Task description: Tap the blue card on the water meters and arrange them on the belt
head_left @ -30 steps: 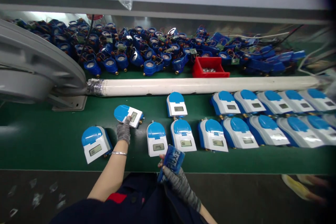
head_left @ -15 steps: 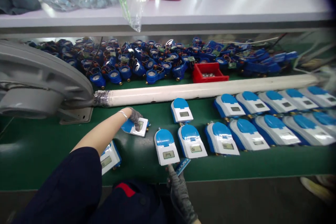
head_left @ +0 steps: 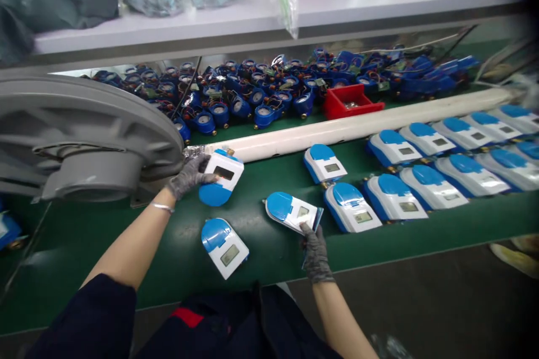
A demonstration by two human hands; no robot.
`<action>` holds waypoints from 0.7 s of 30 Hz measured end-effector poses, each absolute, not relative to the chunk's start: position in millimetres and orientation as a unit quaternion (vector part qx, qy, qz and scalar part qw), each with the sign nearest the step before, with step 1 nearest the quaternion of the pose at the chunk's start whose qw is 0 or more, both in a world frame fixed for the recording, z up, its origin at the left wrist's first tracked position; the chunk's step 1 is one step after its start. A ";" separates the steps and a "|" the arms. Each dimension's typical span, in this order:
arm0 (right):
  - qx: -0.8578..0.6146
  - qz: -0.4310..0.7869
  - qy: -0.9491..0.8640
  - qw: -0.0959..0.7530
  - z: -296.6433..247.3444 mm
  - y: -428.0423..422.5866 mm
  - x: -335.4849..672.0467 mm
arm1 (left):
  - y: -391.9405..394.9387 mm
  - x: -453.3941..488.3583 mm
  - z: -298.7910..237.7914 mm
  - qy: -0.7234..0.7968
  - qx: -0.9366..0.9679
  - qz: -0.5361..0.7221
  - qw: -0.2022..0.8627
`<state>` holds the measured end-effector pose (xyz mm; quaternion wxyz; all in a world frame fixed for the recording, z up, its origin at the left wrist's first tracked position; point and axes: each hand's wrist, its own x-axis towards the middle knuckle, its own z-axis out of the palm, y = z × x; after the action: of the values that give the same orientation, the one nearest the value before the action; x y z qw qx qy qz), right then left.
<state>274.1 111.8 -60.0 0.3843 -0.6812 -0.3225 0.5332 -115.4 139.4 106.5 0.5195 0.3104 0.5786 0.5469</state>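
My left hand (head_left: 188,175), in a grey knit glove, grips a blue-and-white water meter (head_left: 219,176) turned with its blue end toward me, close to the white pipe. My right hand (head_left: 314,252), also gloved, has its fingertips closed on the near edge of another meter (head_left: 290,211) lying sideways on the green belt, with a thin blue card held against it. A third meter (head_left: 224,245) lies loose on the belt between my arms.
Two rows of finished meters (head_left: 425,179) run along the green belt (head_left: 126,247) to the right. A white pipe (head_left: 379,119) crosses behind them. Beyond lie several bare blue meter bodies (head_left: 252,95) and a red tray (head_left: 351,101). A grey wheel housing (head_left: 84,134) stands at left.
My left hand has turned its meter round and carried it back toward the pipe. My right hand has reached forward onto a meter, now swung sideways. The view has shifted left.
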 end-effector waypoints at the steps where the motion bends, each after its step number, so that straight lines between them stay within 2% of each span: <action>1: -0.671 0.544 -0.345 0.368 -56.1 124.7 275.6 | 110.7 -126.5 115.0 0.573 0.316 0.557 0.512; 5: -0.572 0.653 -0.419 0.265 -41.2 185.6 266.0 | -21.7 -160.2 103.1 0.660 0.251 0.578 0.409; 10: -0.466 0.771 -0.416 0.120 -29.4 230.1 204.0 | -145.7 -161.6 11.0 0.711 0.004 0.514 0.480; 14: -0.438 0.794 -0.410 0.099 -25.3 220.0 168.5 | -183.1 -151.6 -33.4 0.716 -0.021 0.509 0.476; 17: -0.460 0.771 -0.417 0.142 -25.5 192.2 168.5 | -177.3 -154.5 -22.2 0.782 0.057 0.445 0.433; 19: -0.490 0.754 -0.407 0.160 -27.9 168.7 174.2 | -152.4 -154.0 0.3 0.864 0.209 0.346 0.299; 21: -0.511 0.743 -0.394 0.178 -31.3 146.7 179.8 | -111.4 -143.0 24.6 0.859 0.430 0.230 0.158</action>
<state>179.8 146.7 -31.3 0.1782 -0.5106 -0.3937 0.7434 -143.0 -111.4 24.6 0.1585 0.4298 0.8586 0.2302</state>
